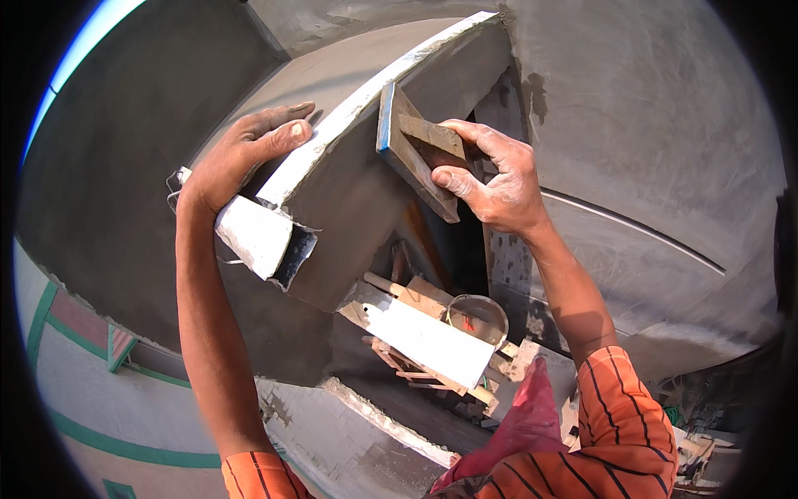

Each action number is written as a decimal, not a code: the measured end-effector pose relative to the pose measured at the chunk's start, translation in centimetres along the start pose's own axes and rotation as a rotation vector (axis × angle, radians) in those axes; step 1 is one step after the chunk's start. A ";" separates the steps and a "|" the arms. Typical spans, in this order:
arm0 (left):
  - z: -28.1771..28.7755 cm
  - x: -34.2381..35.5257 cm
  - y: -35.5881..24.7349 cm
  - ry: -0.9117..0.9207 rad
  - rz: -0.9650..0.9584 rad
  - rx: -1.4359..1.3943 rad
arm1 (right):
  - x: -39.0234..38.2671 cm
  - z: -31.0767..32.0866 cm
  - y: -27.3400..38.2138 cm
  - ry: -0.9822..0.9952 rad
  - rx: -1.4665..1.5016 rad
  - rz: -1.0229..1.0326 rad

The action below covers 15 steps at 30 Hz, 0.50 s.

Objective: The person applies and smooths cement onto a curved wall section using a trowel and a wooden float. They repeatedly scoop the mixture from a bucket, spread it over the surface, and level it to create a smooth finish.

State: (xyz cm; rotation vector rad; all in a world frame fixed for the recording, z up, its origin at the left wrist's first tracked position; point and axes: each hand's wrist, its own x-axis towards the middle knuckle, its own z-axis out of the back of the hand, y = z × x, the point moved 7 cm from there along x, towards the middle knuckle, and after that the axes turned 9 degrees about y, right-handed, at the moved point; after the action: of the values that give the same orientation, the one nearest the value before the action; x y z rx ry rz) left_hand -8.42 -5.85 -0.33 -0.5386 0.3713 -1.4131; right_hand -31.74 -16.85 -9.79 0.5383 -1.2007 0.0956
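Note:
My right hand (500, 176) grips the handle of a plastering float (428, 139), a flat board with a blue edge. The float is tilted against or close to the grey face under a curved ledge; whether it touches cannot be told. My left hand (264, 143) lies with fingers stretched out along the ledge top, beside its rough white edge strip (339, 125). Nothing shows in that hand. Under my left wrist, a white box-shaped spout (253, 237) with a ragged open end sticks out from the ledge.
Below stands a scaffold with wooden poles, a white board (428, 337) and a bucket (490, 312). A grey plastered wall (648, 141) rises at the right, with a thin pale strip (640, 226) along it. Far down left is a building with green bands (125, 449).

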 end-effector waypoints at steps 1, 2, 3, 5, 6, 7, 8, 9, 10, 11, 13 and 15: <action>0.6 -0.2 -0.4 -0.042 -0.029 0.062 | -0.4 0.4 0.2 -0.041 0.039 -0.083; 0.8 -0.4 -1.1 -0.084 -0.054 0.126 | -1.1 1.1 0.1 -0.081 0.081 -0.167; 1.3 -1.2 -1.7 -0.206 -0.175 0.062 | -2.0 1.4 -0.2 -0.107 0.125 -0.255; 3.8 -3.5 -2.7 -0.548 -0.462 -0.081 | -6.5 2.8 -4.3 -0.335 0.623 -0.420; 3.9 -5.4 -3.4 -0.652 -0.516 -0.176 | -10.4 2.8 -6.2 -0.439 0.729 -0.607; 4.6 -8.2 -4.0 -0.764 -0.571 -0.255 | -15.5 2.1 -7.5 -0.543 0.838 -0.791; 4.3 -10.7 -3.4 -0.779 -0.704 -0.265 | -21.9 1.6 -9.9 -0.555 0.857 -0.983; 3.0 -12.6 -2.2 -0.825 -0.710 -0.452 | -27.5 -0.5 -10.6 -0.689 0.965 -1.211; 0.6 -14.7 -0.2 -0.816 -0.716 -0.589 | -32.7 -2.1 -8.5 -0.712 0.899 -1.369; -2.6 -16.8 1.9 -0.807 -0.695 -0.693 | -38.2 -3.9 -7.9 -0.590 1.060 -1.352; -12.7 -20.6 8.8 -0.745 -0.334 -0.968 | -40.5 -10.4 0.2 -0.697 1.175 -1.473; -26.1 -23.5 15.7 -0.536 0.103 -1.300 | -38.8 -14.6 8.5 -0.559 1.344 -1.466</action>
State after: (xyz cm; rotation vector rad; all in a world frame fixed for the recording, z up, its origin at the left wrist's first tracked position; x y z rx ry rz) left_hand -12.85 15.00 -32.39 -1.8621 0.8446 -0.7160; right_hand -36.67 5.13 -45.62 2.6243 -0.8333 -0.5850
